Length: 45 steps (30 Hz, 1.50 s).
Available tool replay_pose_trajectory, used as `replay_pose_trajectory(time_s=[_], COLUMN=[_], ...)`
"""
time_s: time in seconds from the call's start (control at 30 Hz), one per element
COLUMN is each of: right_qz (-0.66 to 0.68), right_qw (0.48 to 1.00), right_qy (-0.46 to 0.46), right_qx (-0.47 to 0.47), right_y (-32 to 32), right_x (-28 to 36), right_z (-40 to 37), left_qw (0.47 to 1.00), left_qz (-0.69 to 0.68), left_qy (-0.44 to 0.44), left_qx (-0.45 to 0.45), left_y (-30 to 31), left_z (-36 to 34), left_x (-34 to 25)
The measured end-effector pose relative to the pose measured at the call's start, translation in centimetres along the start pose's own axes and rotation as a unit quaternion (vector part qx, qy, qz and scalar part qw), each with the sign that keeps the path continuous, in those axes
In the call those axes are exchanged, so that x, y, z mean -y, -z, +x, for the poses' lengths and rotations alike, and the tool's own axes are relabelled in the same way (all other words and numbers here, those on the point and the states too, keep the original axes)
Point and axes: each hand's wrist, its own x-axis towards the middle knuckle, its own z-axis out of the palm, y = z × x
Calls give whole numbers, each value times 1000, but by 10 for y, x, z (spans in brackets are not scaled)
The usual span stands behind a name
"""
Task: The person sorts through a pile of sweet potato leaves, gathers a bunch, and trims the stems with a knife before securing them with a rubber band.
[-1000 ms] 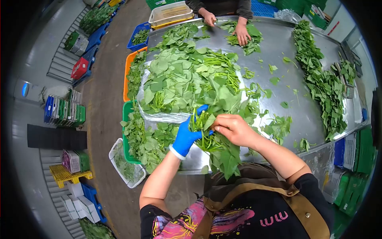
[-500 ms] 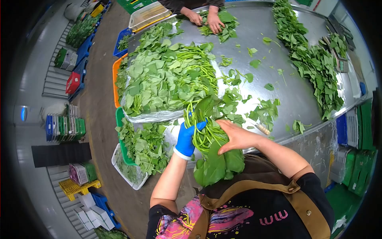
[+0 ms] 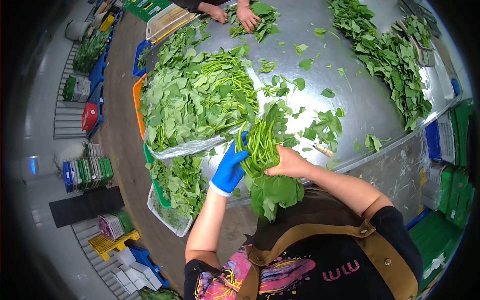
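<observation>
My left hand [image 3: 229, 167], in a blue glove, grips the stems of a bunch of leafy greens [image 3: 264, 160] at the near edge of the steel table [image 3: 367, 102]. From the right, my bare right hand [image 3: 286, 163] clasps the same bunch. Its stems point away from me and its broad leaves hang toward my chest. Just beyond the bunch lies a big heap of greens [image 3: 200, 97] on a clear plastic sheet. A small knife with a pale handle [image 3: 320, 148] rests on the table to the right of my hands.
Across the table another person's hands [image 3: 235, 14] sort leaves. A long row of greens [image 3: 392, 57] runs along the right side. Loose leaves dot the middle. Orange, green, blue and white crates of greens [image 3: 167, 192] line the table's left edge. Stacked crates stand on the floor at left and right.
Both hands have drawn the bunch back from the heap toward the table's near edge and squared up its stems. My head has tilted, so the table sits higher in view.
</observation>
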Motion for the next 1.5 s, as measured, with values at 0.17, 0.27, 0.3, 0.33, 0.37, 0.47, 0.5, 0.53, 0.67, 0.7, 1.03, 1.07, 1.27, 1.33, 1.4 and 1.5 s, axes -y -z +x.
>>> replay_pose_trajectory(time_s=[0.17,0.27,0.3,0.33,0.37,0.47,0.5,0.53,0.67,0.7,1.03,1.07,1.27,1.33,1.4,1.5], right_qz=[-89,-144,-179,-215,-309,-296,-291,-264,-228,-223,60,44,-140,-238,-238,-11], right_qw=[993,987,983,976,949,950,952,962,972,975,860,877,910,872,839,888], right_qy=[-73,-66,-44,-21,46,77,83,71,22,6,167,168,281,371,398,225], right_qx=[20,7,1,-4,-33,-61,-38,-2,54,6,-478,-447,-270,-215,-285,-402], right_y=[16,8,2,-6,-16,-25,-21,-16,23,38,100,109,54,40,45,82], right_x=[33,29,28,26,28,34,37,39,57,68,58,51,47,44,45,60], right_z=[-6,-5,-5,-7,-10,-10,-10,-10,-16,-22,-1,2,6,13,16,19], left_qw=[993,978,968,956,950,953,958,964,972,973,982,981,980,977,976,970], left_qz=[32,126,174,220,247,247,231,224,223,217,66,67,58,86,123,138], left_qy=[-59,-104,-113,-122,-125,-85,-82,-59,14,43,164,166,178,185,166,180], left_qx=[-97,-133,-141,-150,-142,-153,-146,-131,-73,-58,-71,-80,-67,-60,-65,-82], left_y=[9,7,-3,-7,-4,-1,0,2,22,21,7,16,3,1,-5,-6], left_z=[-7,-3,-2,-2,6,11,12,13,9,5,-15,-16,-13,-11,-11,-14], left_x=[42,56,58,60,60,46,39,33,8,-2,9,15,14,14,12,12])
